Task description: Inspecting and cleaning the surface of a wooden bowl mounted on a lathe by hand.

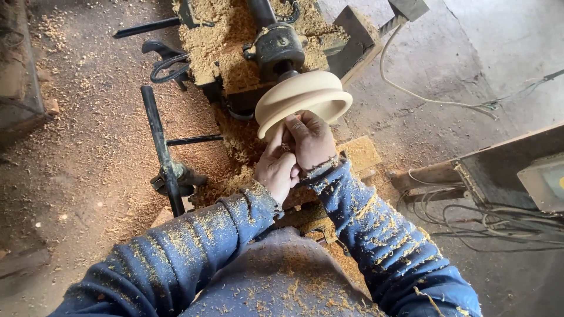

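Here, a pale wooden ring (302, 97) sits on the lathe (276, 47), directly ahead of both hands, its axis running away along the spindle. The right hand (310, 141) and left hand (275, 167) press together at its near lower rim, fingers curled (whether they pinch anything is hidden). The right is slightly nearer; shavings (226, 35) surround the machine.

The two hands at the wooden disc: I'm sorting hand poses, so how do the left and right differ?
The right hand reaches higher, its fingers touching the pale wooden disc; the left hand sits lower, nearer the body. The right hand shows its back; the left hand is turned edge-on beside it. Both press together, wear shaving-covered blue sleeves, and whether they pinch something small cannot be told.
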